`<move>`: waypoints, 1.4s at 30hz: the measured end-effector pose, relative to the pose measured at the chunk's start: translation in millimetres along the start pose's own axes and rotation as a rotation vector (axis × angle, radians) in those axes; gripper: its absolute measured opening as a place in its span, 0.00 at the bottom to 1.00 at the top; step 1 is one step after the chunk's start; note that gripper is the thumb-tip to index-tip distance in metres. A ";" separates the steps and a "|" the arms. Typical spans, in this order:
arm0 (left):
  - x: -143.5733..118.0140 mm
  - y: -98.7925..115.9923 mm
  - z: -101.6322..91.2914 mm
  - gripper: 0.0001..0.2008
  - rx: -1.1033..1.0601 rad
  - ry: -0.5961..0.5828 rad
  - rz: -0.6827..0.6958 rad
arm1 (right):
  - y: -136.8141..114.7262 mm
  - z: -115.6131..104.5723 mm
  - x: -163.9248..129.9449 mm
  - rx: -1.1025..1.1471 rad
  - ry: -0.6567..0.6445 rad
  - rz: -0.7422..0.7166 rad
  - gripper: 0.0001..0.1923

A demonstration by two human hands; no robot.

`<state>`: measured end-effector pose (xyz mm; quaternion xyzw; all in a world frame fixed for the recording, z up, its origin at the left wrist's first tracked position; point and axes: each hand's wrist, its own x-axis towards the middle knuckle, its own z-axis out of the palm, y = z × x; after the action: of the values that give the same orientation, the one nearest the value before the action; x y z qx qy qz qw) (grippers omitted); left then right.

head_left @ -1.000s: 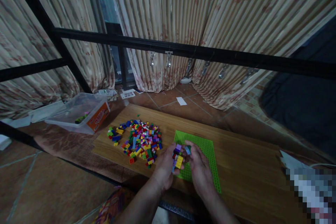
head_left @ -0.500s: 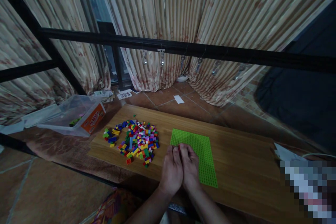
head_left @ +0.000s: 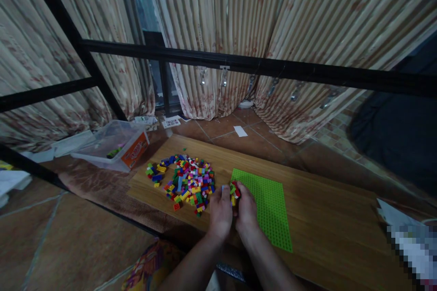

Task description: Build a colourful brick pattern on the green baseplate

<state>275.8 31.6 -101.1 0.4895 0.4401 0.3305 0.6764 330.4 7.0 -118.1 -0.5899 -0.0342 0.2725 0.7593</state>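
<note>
My right hand (head_left: 247, 207) is closed round a small cluster of red, green and yellow toy bricks (head_left: 234, 192), whose left side shows beyond the fingers. My left hand (head_left: 221, 213) is close beside it, its fingers curled in; a light blue bit, apparently a toy brick (head_left: 223, 187), shows at the fingertips. Both hands hover over the near side of the wooden table, at the left edge of a green studded baseplate (head_left: 269, 204). To the left lies a loose pile of many-coloured toy bricks (head_left: 194, 179).
A clear plastic box (head_left: 102, 152) with an orange label stands left of the wooden table (head_left: 324, 218). A black metal rail (head_left: 191, 57) crosses beyond the table, before striped curtains (head_left: 239, 9). White papers (head_left: 240, 131) lie on the tiled floor.
My hands have parted slightly from being pressed together, and the coloured bricks between them now show. The view has turned a little left, so everything sits farther right.
</note>
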 end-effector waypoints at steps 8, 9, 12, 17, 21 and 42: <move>22.7 12.1 -26.8 0.10 0.120 0.077 0.243 | 29.1 36.6 21.9 -0.116 -0.016 -0.140 0.17; 23.2 14.5 -28.9 0.10 0.121 0.081 0.255 | 30.5 38.0 22.3 -0.148 -0.033 -0.161 0.18; 24.7 19.7 -34.7 0.09 0.089 0.074 0.275 | 30.9 42.5 19.2 -0.200 -0.076 -0.210 0.21; 29.6 24.6 -42.7 0.11 0.074 0.054 0.316 | 27.1 49.3 10.4 -0.209 -0.139 -0.251 0.23; 33.0 26.4 -46.0 0.09 -0.011 0.077 0.261 | 22.8 43.4 8.3 -0.216 -0.144 -0.271 0.24; -4.5 45.1 -11.8 0.16 -0.514 -0.416 -0.256 | -8.7 -129.0 -21.1 -1.589 -0.057 -0.625 0.26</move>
<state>262.4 45.6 -58.4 0.3010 0.2531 0.2363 0.8885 363.9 -117.1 -143.4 -0.9037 -0.3955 -0.0394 0.1592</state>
